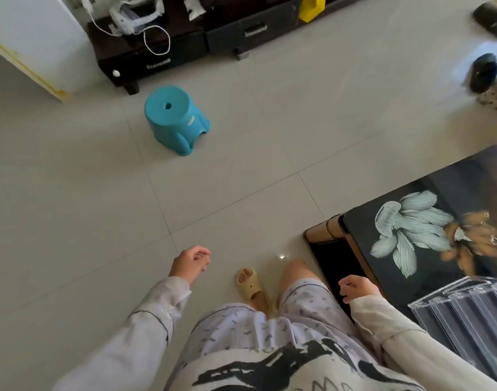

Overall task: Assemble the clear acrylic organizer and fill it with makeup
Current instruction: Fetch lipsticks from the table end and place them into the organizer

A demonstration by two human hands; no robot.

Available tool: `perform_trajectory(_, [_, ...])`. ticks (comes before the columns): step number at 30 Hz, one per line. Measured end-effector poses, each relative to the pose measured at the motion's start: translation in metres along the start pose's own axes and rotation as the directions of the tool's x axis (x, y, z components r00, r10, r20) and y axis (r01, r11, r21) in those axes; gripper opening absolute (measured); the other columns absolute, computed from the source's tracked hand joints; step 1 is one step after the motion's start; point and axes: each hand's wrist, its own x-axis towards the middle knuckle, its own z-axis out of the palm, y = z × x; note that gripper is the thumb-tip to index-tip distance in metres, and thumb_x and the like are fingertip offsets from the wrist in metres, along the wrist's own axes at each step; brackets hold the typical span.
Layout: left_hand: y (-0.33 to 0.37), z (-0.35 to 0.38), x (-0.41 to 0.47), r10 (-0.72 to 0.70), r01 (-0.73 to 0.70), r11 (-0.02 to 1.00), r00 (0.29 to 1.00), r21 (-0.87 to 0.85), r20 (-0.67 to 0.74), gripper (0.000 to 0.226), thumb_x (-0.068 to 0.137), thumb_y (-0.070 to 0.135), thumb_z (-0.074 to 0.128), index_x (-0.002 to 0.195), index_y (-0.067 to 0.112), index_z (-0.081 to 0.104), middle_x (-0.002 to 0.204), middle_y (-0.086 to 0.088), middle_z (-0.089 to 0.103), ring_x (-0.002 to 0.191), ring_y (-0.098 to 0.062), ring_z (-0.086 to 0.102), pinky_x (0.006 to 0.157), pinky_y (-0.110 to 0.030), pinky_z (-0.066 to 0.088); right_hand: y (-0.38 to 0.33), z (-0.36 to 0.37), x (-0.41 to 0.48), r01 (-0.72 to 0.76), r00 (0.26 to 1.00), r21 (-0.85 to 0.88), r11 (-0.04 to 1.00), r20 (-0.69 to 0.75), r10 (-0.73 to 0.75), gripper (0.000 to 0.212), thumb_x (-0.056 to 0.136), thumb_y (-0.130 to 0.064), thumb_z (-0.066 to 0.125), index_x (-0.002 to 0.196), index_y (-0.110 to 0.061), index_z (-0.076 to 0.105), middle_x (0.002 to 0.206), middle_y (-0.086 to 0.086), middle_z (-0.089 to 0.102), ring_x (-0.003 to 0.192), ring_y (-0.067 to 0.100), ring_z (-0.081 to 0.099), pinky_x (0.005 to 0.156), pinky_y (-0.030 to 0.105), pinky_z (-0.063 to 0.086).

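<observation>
Clear acrylic organizer (464,314) on near end of black flower-print table (467,179), cut off by frame edge, inside hard to make out. Teal stool (175,117) on floor well left of table. My right hand (357,287) just beside table edge, left hand (189,263) well apart from it; both loosely curled, holding nothing

The person wears long, loose sleeves of thin fabric: the left sleeve (146,320), greyish white with a dark piped seam, and the cream right sleeve (396,328). Between them are pale shorts (270,325) dotted with small grey marks and edged in dark piping. Below the shorts is a white top (270,371) with a bold black brush-like print; above them, an open-toed beige slipper (250,283).
</observation>
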Motion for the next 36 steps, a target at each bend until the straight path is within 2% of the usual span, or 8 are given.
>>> perform_trajectory(3, [0.039,-0.010,0.030,0.070,-0.071,0.997,0.997,0.008,0.026,0.016,0.085,0.000,0.049,0.084,0.013,0.057,0.071,-0.003,0.058,0.056,-0.010,0.052,0.053,-0.020,0.035,-0.007,-0.003,0.005,-0.053,0.999,0.052,0.997,0.001,0.053,0.020,0.084,0.001,0.050,0.093,-0.005,0.067,0.087,0.012,0.058,0.083,0.026,0.052,0.071,0.028,0.044])
perform_trajectory(6, [0.072,-0.013,0.060,0.094,-0.095,0.996,0.994,0.004,0.051,0.016,0.083,-0.001,0.050,0.086,0.014,0.057,0.069,-0.003,0.057,0.056,-0.012,0.051,0.055,-0.021,0.035,-0.022,-0.007,0.021,-0.107,0.994,0.095,0.990,-0.002,0.108,0.024,0.085,-0.001,0.049,0.101,-0.002,0.067,0.089,0.011,0.059,0.084,0.025,0.054,0.084,0.036,0.049])
perform_trajectory(8, [0.089,-0.014,0.078,0.095,-0.097,0.995,0.992,0.018,0.080,0.016,0.083,-0.002,0.050,0.086,0.013,0.056,0.066,0.000,0.055,0.055,-0.011,0.050,0.052,-0.018,0.034,-0.038,-0.011,0.032,-0.112,0.994,0.110,0.988,-0.001,0.113,0.025,0.086,-0.002,0.048,0.102,-0.002,0.067,0.090,0.011,0.062,0.084,0.025,0.056,0.077,0.031,0.049])
perform_trajectory(18, [0.162,-0.026,0.163,-0.060,0.011,0.965,0.982,0.261,0.182,0.018,0.084,-0.004,0.049,0.078,0.010,0.058,0.080,-0.012,0.058,0.057,-0.018,0.048,0.070,-0.025,0.035,-0.154,-0.083,0.091,-0.079,0.996,0.275,0.958,-0.022,0.088,0.027,0.086,-0.007,0.050,0.109,-0.008,0.065,0.107,0.018,0.069,0.082,0.020,0.057,0.057,0.019,0.042])
perform_trajectory(22, [0.200,-0.035,0.192,-0.046,-0.027,0.942,0.976,0.333,0.211,0.020,0.085,-0.003,0.048,0.074,0.013,0.054,0.082,-0.013,0.059,0.063,-0.021,0.050,0.071,-0.024,0.037,-0.192,-0.115,0.106,-0.040,0.988,0.361,0.932,-0.126,0.091,0.026,0.086,-0.006,0.050,0.107,-0.007,0.066,0.108,0.015,0.068,0.096,0.026,0.061,0.084,0.024,0.045])
perform_trajectory(25, [0.240,-0.038,0.222,-0.027,-0.068,0.923,0.970,0.380,0.240,0.013,0.086,-0.002,0.048,0.083,0.008,0.056,0.084,-0.012,0.059,0.065,-0.022,0.050,0.069,-0.024,0.036,-0.212,-0.134,0.121,-0.048,0.986,0.442,0.896,-0.123,0.113,0.027,0.087,0.000,0.048,0.109,-0.001,0.063,0.095,0.014,0.063,0.084,0.021,0.057,0.084,0.031,0.049])
perform_trajectory(28, [0.288,-0.039,0.254,0.006,-0.127,0.898,0.961,0.422,0.277,0.015,0.086,-0.003,0.046,0.084,0.008,0.056,0.083,-0.012,0.059,0.065,-0.022,0.050,0.067,-0.024,0.036,-0.230,-0.148,0.133,-0.074,0.986,0.509,0.857,-0.090,0.139,0.026,0.089,0.000,0.047,0.111,0.002,0.061,0.093,0.013,0.059,0.079,0.021,0.056,0.059,0.022,0.045])
perform_trajectory(36, [0.462,-0.013,0.338,0.125,-0.415,0.704,0.871,0.576,0.475,0.015,0.086,-0.003,0.048,0.082,0.010,0.056,0.079,-0.011,0.058,0.069,-0.023,0.050,0.076,-0.028,0.041,-0.248,-0.164,0.155,-0.254,0.911,0.642,0.723,-0.094,0.403,0.025,0.088,-0.005,0.050,0.108,-0.004,0.065,0.107,0.017,0.068,0.082,0.019,0.054,0.073,0.023,0.040])
